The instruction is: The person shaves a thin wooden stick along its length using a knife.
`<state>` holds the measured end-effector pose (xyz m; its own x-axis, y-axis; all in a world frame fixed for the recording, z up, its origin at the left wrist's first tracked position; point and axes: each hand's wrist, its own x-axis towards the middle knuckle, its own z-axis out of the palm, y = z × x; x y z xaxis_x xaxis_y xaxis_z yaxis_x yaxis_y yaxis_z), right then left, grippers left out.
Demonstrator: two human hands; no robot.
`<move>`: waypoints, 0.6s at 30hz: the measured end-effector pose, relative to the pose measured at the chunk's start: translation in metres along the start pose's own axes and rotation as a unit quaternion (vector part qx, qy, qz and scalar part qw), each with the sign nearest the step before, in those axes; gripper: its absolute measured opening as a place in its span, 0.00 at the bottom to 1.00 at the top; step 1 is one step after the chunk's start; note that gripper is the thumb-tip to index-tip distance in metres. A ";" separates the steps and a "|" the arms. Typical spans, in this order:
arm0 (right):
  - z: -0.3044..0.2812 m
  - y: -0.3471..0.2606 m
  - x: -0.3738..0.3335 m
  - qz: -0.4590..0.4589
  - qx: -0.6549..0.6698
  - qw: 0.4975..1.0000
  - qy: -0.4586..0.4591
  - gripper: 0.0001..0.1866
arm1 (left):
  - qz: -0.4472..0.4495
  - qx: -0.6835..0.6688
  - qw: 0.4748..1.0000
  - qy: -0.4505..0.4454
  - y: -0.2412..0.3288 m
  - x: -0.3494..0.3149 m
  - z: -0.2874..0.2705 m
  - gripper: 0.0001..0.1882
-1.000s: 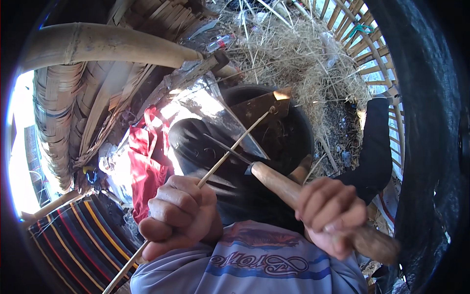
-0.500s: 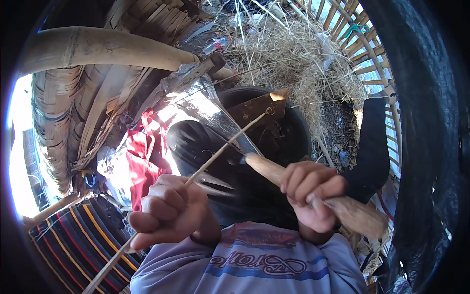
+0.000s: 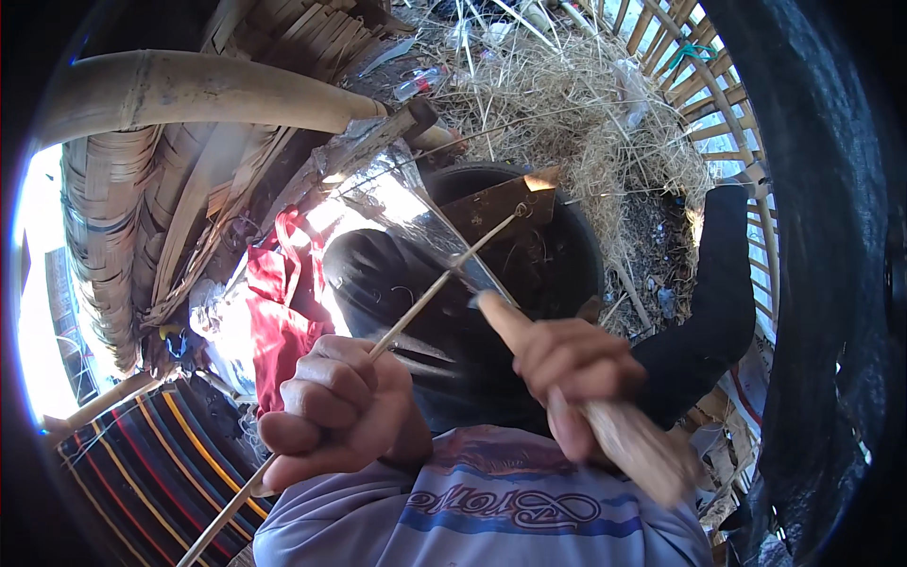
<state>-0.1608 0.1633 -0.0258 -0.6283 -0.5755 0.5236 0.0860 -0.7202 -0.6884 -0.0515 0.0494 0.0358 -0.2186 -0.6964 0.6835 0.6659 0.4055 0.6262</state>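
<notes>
Whittling is what's going on here: left hand (image 3: 331, 411) is clamped tight round a thin bamboo sliver (image 3: 444, 282), which is slanting up and away to the R, its far tip reaching the black tub (image 3: 567, 255). Right hand (image 3: 572, 364) is closed firmly on the wooden handle (image 3: 624, 439) of a big knife, w/ the broad blade (image 3: 425, 227) lying across the sliver near its middle, touching it as far as I can tell; glare on the steel is making the exact edge hard to read. Looks like a shaving pass in progress, mid-length on the strip. Next move is probably calling for a steady draw of sliver against blade, keeping the angle shallow so it's peeling, not biting through. Red cloth (image 3: 279, 302) is lying just L of the work, dry straw (image 3: 586, 104) heaped beyond the tub, a thick bamboo pole (image 3: 189, 90) arching overhead.
</notes>
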 end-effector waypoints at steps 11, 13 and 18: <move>-0.008 0.017 -0.002 0.038 0.060 0.996 0.049 0.10 | 0.007 0.012 1.000 -0.011 -0.003 -0.002 0.000 0.26; -0.009 0.003 0.006 0.020 0.053 0.997 0.051 0.09 | -0.002 -0.023 1.000 0.011 0.000 -0.001 -0.003 0.26; 0.003 0.002 0.000 0.021 0.003 1.000 0.020 0.08 | -0.003 0.011 1.000 -0.004 0.003 -0.001 -0.002 0.26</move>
<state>-0.1584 0.1610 -0.0260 -0.6539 -0.5898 0.4738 0.1180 -0.6982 -0.7061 -0.0480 0.0501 0.0358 -0.2282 -0.6944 0.6824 0.6480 0.4148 0.6388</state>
